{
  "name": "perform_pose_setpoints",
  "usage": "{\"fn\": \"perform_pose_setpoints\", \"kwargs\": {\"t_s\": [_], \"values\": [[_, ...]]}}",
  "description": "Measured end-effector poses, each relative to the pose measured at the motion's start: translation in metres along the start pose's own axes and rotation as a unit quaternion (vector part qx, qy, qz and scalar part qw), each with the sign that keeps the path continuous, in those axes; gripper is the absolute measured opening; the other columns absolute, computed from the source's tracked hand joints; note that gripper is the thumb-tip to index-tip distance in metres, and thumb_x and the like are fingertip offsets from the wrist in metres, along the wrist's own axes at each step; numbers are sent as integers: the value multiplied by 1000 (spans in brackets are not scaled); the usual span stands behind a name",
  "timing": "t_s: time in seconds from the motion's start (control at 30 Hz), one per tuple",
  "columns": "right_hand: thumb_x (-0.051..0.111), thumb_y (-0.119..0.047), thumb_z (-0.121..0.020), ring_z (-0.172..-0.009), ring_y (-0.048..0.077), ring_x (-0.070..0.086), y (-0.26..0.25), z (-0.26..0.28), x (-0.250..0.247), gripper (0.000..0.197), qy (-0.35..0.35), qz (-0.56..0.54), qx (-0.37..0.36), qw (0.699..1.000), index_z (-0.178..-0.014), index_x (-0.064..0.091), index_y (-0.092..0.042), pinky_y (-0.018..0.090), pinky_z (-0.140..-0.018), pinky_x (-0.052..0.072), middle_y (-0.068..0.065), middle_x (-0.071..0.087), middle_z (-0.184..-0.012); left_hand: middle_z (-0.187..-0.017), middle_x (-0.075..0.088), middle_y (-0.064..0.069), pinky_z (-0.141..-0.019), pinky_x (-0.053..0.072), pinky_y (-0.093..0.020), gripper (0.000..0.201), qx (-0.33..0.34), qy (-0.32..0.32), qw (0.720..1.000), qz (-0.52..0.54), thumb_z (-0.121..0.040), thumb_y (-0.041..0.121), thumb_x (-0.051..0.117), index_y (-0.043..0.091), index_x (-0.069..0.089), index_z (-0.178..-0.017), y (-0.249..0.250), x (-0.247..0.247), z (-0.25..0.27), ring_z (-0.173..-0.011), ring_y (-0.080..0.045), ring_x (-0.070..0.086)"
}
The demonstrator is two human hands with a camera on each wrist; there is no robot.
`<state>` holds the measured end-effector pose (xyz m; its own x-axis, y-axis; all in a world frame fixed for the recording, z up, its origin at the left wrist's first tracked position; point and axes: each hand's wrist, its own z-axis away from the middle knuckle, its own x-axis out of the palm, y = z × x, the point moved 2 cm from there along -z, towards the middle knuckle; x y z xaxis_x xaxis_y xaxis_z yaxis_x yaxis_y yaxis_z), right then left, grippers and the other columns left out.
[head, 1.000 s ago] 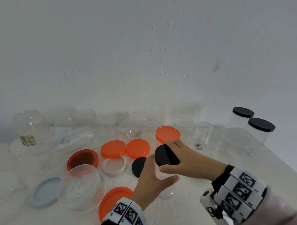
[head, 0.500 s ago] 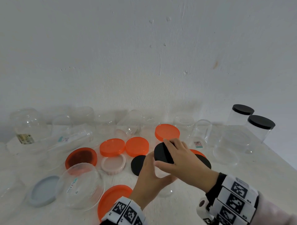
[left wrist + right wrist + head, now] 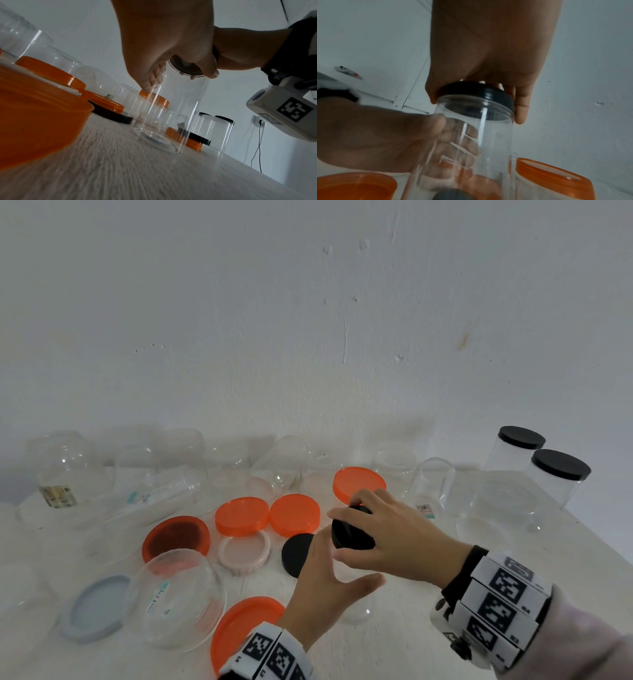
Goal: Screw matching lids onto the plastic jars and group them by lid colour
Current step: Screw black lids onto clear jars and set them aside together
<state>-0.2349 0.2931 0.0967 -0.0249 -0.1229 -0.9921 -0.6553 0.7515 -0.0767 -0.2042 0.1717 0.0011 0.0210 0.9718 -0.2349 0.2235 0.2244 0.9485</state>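
Clear plastic jar (image 3: pixel 476 142): tall, straight-walled, transparent, standing upright on the worktop (image 3: pixel 394 652), roughly mid-width and toward the near edge. Black lid (image 3: pixel 351 530) sits on its mouth; seen from the right wrist, the lid skirt overlaps the jar rim. Whether the thread is fully seated cannot be told.

Right hand (image 3: pixel 394 537): over the lid from above, fingers (image 3: pixel 521 108) and thumb curled down around the lid's edge, clamped on it.

Left hand (image 3: pixel 325 587): wrapped round the jar wall below the lid, fingers (image 3: pixel 453 143) curled on the far side and visible through the clear plastic, thumb on the near side.

Two capped jars with black lids (image 3: pixel 541 460) stand together at the far right corner of the worktop. A loose black lid (image 3: pixel 296 553) lies flat just left of the held jar. Loose orange lids (image 3: pixel 241 515) lie mid-worktop, with another orange lid (image 3: pixel 239 631) at the near edge beside the left wrist. Uncapped clear jars (image 3: pixel 65 470) crowd the back edge and left side.

Labels: small stickers on several clear jars, one (image 3: pixel 424 508) just beyond the right hand; print too small to read. Both wrists carry bands with black-and-white square markers (image 3: pixel 503 587).
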Motion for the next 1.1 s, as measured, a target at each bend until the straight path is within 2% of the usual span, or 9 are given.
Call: {"fn": "perform_pose_setpoints", "kwargs": {"t_s": [0.17, 0.33, 0.47, 0.63, 0.8, 1.1], "values": [[33, -65, -89, -107, 18, 39, -9, 1, 4, 57, 9, 43, 44, 998, -138, 36, -36, 25, -84, 42, -4, 42, -124, -125, 51, 23, -92, 45, -18, 74, 1, -3, 1000, 7, -66, 52, 79, 46, 39, -128, 1, -1, 0, -117, 4, 50], [28, -63, -91, -109, 20, 40, -17, 1, 7, 56, 11, 70, 87, 994, -138, 33, -33, 27, -87, 44, 0, 41, -125, -126, 50, 24, -87, 43, -10, 74, -6, -19, 1000, 11, -65, 51, 78, 47, 39, -128, 5, -4, 1, -117, 7, 49], [26, -61, -92, -109, 21, 39, -19, 1, 9, 55, 8, 81, 103, 991, -139, 32, -32, 29, -89, 43, 2, 41, -126, -128, 50, 22, -95, 45, -18, 74, -8, -21, 1000, 3, -71, 41, 80, 42, 38, -132, 7, -4, 1, -119, 3, 49], [23, -61, -92, -111, 21, 38, -19, 3, 11, 56, 8, 83, 113, 990, -140, 31, -33, 29, -92, 41, 1, 39, -128, -127, 52, 20, -97, 46, -21, 72, -7, -17, 1000, 2, -71, 38, 80, 39, 41, -132, 9, -4, 2, -118, 1, 50], [21, -61, -92, -113, 20, 37, -19, 2, 16, 56, 21, 77, 130, 988, -140, 30, -34, 30, -95, 39, 0, 38, -130, -123, 53, 22, -90, 45, -12, 69, 2, -4, 1000, 0, -71, 39, 81, 38, 43, -129, 9, -4, 3, -114, 6, 50], [27, -62, -91, -114, 18, 31, -19, 3, 26, 52, 60, 39, 162, 984, -138, 32, -40, 31, -97, 33, -8, 35, -129, -125, 54, 18, -98, 48, -28, 74, 0, -1, 999, 46, -70, 31, 83, 38, 43, -131, 4, -2, 3, -117, -1, 52]]}}
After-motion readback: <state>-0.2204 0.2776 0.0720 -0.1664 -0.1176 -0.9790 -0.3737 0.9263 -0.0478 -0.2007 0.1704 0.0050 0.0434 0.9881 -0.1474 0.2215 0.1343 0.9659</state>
